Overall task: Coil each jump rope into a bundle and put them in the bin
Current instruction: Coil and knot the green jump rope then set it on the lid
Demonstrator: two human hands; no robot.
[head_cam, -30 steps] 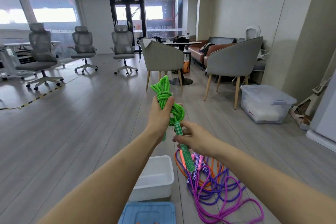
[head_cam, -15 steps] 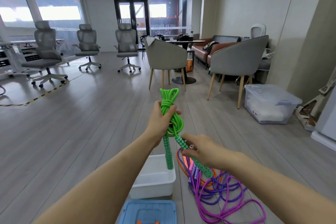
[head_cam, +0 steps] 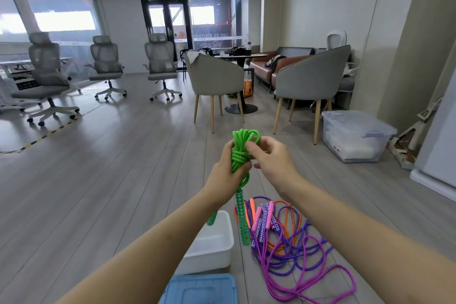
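A green jump rope (head_cam: 240,148) is coiled into a tight bundle in front of me, and my left hand (head_cam: 228,173) is wrapped around its middle. My right hand (head_cam: 272,158) pinches the bundle near its top loops. Two green patterned handles (head_cam: 241,215) hang down from the bundle. Below on the floor stands a white bin (head_cam: 214,242), partly hidden by my left forearm. To its right lies a loose tangle of pink (head_cam: 328,281), purple (head_cam: 291,261) and orange (head_cam: 293,219) jump ropes with their handles.
A light blue lid (head_cam: 199,289) lies at the bottom edge, near the bin. A clear lidded storage box (head_cam: 352,136) stands at the right by the wall. Grey armchairs (head_cam: 311,76), a round table and wheeled office chairs (head_cam: 47,69) stand farther back on the wooden floor.
My right hand let go of the hanging green handle and rose to the top of the bundle. The handle now hangs straight down. The view tilted slightly downward.
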